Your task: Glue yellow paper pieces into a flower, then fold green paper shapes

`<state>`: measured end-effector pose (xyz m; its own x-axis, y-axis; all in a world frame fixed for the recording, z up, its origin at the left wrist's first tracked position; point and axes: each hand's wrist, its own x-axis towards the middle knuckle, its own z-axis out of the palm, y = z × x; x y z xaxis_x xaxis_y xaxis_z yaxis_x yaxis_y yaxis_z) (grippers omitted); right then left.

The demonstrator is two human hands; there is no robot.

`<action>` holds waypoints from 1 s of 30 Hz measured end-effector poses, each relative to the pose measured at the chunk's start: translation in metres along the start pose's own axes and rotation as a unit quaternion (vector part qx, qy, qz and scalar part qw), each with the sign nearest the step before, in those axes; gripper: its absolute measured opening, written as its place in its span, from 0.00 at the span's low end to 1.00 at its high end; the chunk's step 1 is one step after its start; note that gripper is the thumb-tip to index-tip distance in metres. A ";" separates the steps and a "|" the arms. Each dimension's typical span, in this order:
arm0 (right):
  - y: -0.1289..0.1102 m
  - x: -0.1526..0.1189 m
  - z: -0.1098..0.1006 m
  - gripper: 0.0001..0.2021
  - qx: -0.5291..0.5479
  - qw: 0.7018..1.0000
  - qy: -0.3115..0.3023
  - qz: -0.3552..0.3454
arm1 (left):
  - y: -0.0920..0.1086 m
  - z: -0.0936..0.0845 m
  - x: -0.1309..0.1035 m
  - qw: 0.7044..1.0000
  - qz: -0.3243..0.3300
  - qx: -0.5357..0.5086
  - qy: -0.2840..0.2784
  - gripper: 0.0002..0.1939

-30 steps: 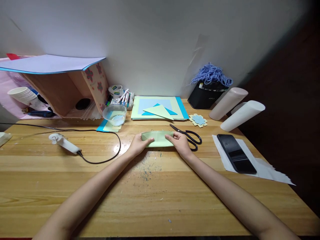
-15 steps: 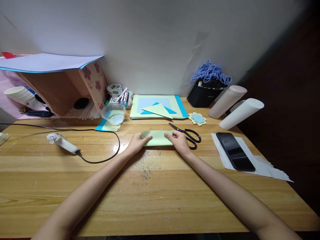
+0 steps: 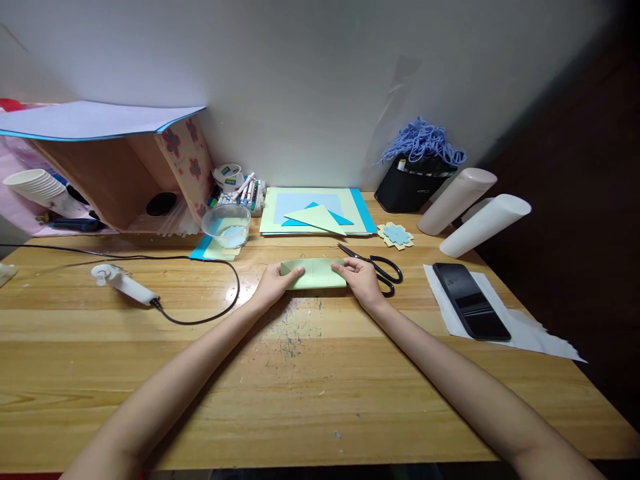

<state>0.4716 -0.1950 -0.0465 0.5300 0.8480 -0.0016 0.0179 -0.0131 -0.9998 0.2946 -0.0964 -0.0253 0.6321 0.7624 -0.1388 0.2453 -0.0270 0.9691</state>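
A pale green sheet of paper [image 3: 319, 275], which looks folded into a narrow strip, is held level just over the table by both hands. My left hand [image 3: 276, 283] pinches its left end, thumb on top. At the right end, my right hand [image 3: 361, 277] grips it the same way, its fingers partly hidden behind the paper. Close beside my right hand lie black-handled scissors [image 3: 385, 270], their blades pointing to the upper left. Beyond the hands rests a stack of coloured paper [image 3: 273, 212] with a yellow-green triangle [image 3: 320, 217] on top.
A white glue gun [image 3: 127, 287] with a black cord lies left. Behind it stand a cardboard box [image 3: 187, 170], a clear bowl [image 3: 210, 230] and markers [image 3: 247, 193]. On the right are a paper flower [image 3: 396, 235], a black holder [image 3: 410, 192], white bottles [image 3: 485, 225] and a phone [image 3: 470, 301].
Both hands keep their pinch on the green paper. My right thumb has shifted slightly to the right along it. The view has tilted a little; everything else stays in place.
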 end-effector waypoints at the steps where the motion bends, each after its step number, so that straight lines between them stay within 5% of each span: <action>1: -0.001 0.000 0.000 0.16 -0.001 1.000 0.000 0.001 | 0.001 -0.001 0.000 1.000 -0.003 0.007 0.000 0.18; 7: -0.002 -0.002 0.001 0.17 -0.052 0.998 -0.013 -0.025 | 0.009 -0.024 0.008 0.988 -0.052 0.116 -0.092 0.18; 12: -0.004 -0.009 0.006 0.15 -0.060 0.994 -0.094 -0.015 | 0.022 -0.031 0.006 0.966 -0.028 0.158 -0.202 0.20; 18: -0.007 -0.013 0.009 0.14 -0.066 0.987 -0.147 0.009 | 0.024 -0.017 -0.001 0.948 0.041 0.261 -0.177 0.21; 30: -0.007 -0.010 0.007 0.15 -0.042 0.987 -0.152 0.032 | 0.020 -0.014 -0.002 0.948 0.075 0.275 -0.143 0.22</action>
<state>0.4605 -0.1992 -0.0392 0.2536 0.9637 -0.0833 0.0703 -0.1042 -0.9921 0.2883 -0.0897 -0.0032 0.8445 0.5186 -0.1337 0.4332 -0.5147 0.7399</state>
